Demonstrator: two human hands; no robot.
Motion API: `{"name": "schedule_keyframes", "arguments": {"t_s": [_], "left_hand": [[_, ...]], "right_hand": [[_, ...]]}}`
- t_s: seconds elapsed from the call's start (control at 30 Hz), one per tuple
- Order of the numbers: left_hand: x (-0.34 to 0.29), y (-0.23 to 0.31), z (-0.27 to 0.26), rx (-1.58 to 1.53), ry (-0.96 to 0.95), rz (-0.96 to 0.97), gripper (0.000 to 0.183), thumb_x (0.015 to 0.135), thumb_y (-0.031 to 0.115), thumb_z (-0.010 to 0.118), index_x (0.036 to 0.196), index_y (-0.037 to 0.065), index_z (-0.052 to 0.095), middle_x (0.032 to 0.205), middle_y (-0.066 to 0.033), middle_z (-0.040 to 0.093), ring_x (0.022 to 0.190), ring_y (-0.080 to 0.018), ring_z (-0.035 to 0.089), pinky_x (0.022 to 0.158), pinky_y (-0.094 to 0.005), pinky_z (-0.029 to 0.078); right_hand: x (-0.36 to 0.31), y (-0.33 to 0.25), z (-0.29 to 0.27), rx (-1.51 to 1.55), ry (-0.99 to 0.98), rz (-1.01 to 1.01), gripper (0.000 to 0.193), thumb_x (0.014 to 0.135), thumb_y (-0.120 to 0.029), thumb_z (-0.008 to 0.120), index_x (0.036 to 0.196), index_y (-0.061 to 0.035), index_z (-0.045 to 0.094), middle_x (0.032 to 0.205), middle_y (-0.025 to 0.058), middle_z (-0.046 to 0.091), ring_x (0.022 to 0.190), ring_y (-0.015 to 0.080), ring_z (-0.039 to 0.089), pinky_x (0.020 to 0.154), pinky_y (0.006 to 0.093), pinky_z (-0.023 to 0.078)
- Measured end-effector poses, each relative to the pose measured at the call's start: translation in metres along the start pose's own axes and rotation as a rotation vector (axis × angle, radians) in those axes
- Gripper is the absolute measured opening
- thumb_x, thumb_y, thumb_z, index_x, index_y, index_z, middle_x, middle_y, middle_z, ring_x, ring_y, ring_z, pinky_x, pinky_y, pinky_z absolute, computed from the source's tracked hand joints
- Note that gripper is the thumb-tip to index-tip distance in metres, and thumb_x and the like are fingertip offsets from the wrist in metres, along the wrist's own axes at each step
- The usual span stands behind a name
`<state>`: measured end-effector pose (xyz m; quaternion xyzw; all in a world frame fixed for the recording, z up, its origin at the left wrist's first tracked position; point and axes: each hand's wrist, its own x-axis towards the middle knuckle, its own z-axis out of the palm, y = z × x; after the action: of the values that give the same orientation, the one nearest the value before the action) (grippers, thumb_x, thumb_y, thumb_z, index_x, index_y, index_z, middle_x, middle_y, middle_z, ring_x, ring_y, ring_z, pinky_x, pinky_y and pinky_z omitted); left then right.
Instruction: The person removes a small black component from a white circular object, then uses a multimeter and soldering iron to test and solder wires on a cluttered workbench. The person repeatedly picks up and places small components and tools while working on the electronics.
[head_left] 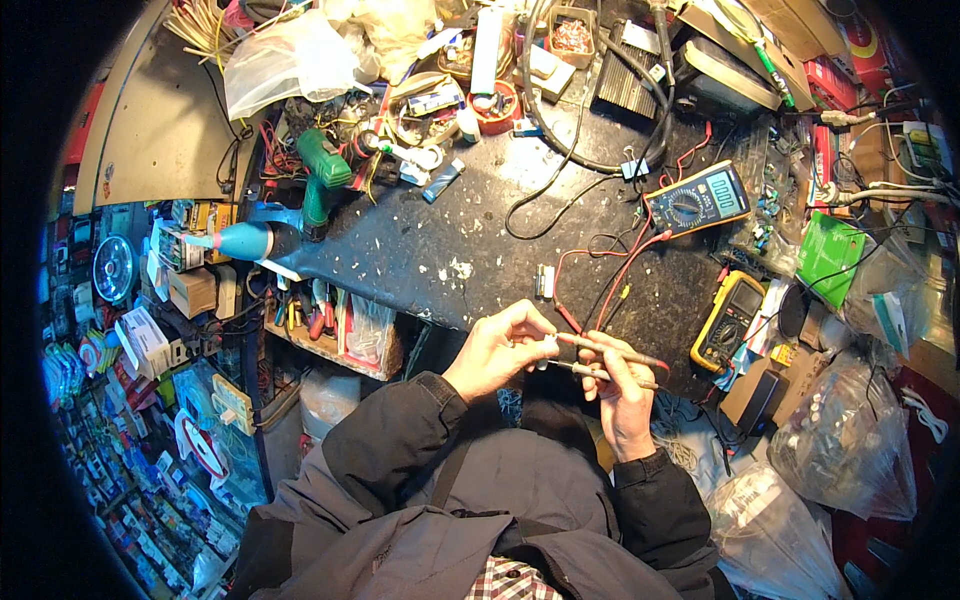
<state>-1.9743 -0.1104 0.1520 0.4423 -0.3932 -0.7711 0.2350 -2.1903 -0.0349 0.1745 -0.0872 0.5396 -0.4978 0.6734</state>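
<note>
My left hand [490, 352] is closed in a pinch on a small white piece [549, 345], too small to name, above the near edge of the workbench. Two multimeter probes [625, 353] lie across my right hand [626, 405], held together much like chopsticks. Their tips point left and meet the white piece or come very close to it; I cannot tell which. Red and black leads run from the probes up to a yellow multimeter [697, 200] with a lit display. A small silvery part [545, 282] rests on the bench just beyond my hands.
A second yellow multimeter [730, 320] lies at the right. Beside it is a green board [831, 257]. A green drill-like tool [322, 175] stands at the left. Cables, a finned black box [628, 75] and a red round container [494, 108] crowd the far side.
</note>
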Motion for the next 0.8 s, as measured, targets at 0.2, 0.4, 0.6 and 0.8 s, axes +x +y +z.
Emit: {"name": "schedule_keyframes", "arguments": {"t_s": [0.2, 0.4, 0.6, 0.8], "left_hand": [[0.004, 0.000, -0.003, -0.433, 0.122, -0.193, 0.016, 0.102, 0.012, 0.071, 0.108, 0.005, 0.059, 0.097, -0.0087, 0.072, 0.069, -0.0036, 0.055, 0.050, -0.0169, 0.034], [0.005, -0.005, -0.002, -0.505, 0.125, -0.214, 0.014, 0.102, 0.013, 0.070, 0.107, 0.004, 0.060, 0.097, -0.0084, 0.072, 0.068, -0.0028, 0.054, 0.050, -0.0168, 0.035], [0.007, -0.003, -0.002, -0.485, 0.157, -0.248, 0.012, 0.103, 0.012, 0.069, 0.106, 0.004, 0.061, 0.095, -0.0088, 0.071, 0.068, -0.0034, 0.056, 0.051, -0.0168, 0.037], [0.010, -0.002, 0.000, -0.528, 0.133, -0.239, 0.012, 0.103, 0.010, 0.069, 0.108, 0.003, 0.060, 0.095, -0.0091, 0.071, 0.070, -0.0048, 0.058, 0.053, -0.0164, 0.040]], "right_hand": [[-0.019, 0.005, 0.008, -0.158, -0.090, -0.145, 0.028, 0.110, -0.016, 0.059, 0.121, 0.0078, 0.070, 0.111, 0.0169, 0.075, 0.089, 0.0193, 0.074, 0.080, 0.0308, 0.063], [-0.021, 0.008, 0.013, -0.234, -0.034, -0.141, 0.023, 0.108, -0.011, 0.062, 0.115, 0.0082, 0.072, 0.108, 0.0151, 0.075, 0.090, 0.0184, 0.075, 0.082, 0.0316, 0.064], [-0.021, 0.006, 0.014, -0.232, -0.054, -0.178, 0.025, 0.109, -0.014, 0.060, 0.115, 0.0083, 0.071, 0.108, 0.0170, 0.075, 0.089, 0.0196, 0.074, 0.081, 0.0332, 0.064], [-0.019, 0.002, 0.015, -0.206, -0.048, -0.147, 0.023, 0.109, -0.011, 0.060, 0.116, 0.0079, 0.072, 0.108, 0.0144, 0.076, 0.092, 0.0183, 0.075, 0.084, 0.0315, 0.063]]}}
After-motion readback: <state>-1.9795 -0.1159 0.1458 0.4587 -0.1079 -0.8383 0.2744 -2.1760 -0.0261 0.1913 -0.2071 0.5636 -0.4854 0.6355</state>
